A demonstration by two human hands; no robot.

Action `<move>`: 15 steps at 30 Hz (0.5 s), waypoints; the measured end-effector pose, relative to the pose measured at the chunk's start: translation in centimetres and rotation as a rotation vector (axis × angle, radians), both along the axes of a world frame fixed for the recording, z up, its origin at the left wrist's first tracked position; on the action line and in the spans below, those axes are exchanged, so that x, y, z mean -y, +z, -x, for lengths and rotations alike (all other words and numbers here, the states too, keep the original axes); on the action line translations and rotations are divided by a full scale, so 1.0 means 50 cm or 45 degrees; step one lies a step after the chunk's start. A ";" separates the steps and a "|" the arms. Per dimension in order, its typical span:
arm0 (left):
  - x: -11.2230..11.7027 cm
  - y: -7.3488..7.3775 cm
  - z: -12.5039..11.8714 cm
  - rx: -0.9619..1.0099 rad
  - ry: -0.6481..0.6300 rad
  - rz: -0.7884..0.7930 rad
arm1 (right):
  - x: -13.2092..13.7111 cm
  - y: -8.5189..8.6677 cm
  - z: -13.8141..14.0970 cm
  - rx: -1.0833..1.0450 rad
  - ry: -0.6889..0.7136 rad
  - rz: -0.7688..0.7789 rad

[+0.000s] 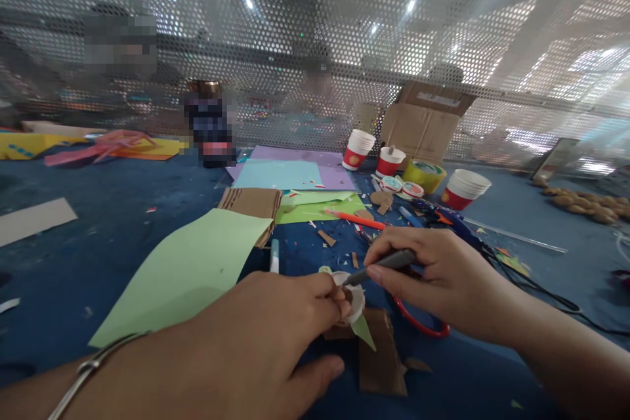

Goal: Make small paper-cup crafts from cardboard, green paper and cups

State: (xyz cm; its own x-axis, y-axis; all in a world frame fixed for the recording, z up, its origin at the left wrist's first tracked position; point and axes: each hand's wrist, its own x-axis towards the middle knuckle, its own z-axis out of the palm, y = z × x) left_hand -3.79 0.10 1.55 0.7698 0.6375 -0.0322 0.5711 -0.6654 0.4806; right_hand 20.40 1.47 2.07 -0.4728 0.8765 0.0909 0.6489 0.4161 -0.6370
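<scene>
My left hand (260,335) is closed, pinching a small white paper-cup piece (355,302) with a green paper scrap (363,331) hanging under it, just above a brown cardboard piece (381,361). My right hand (438,275) is closed around a dark grey pen-like tool (381,264), its tip touching the white piece. A bracelet sits on my left wrist. Red-handled scissors (420,325) lie under my right hand.
A light green sheet (191,269) lies left of my hands, with corrugated cardboard (251,200) and coloured papers beyond. Red-and-white paper cups (358,147), a yellow tape roll (424,174), an orange pen (354,218) and a cardboard box (426,121) stand farther back. A black cable (541,289) runs right.
</scene>
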 end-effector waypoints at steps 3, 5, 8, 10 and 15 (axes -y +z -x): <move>-0.006 -0.003 0.001 0.014 -0.010 0.009 | 0.000 0.001 0.000 0.020 -0.004 0.000; -0.007 -0.004 0.002 -0.014 0.018 0.009 | 0.001 0.002 -0.001 0.033 -0.011 0.012; -0.007 -0.002 0.002 -0.080 0.078 -0.025 | 0.003 0.004 -0.002 0.046 -0.015 0.032; -0.007 0.000 0.000 -0.106 0.088 -0.065 | 0.004 0.006 -0.003 0.044 -0.011 0.041; -0.011 0.005 -0.003 -0.101 0.086 -0.076 | 0.007 0.011 -0.003 0.053 0.003 0.052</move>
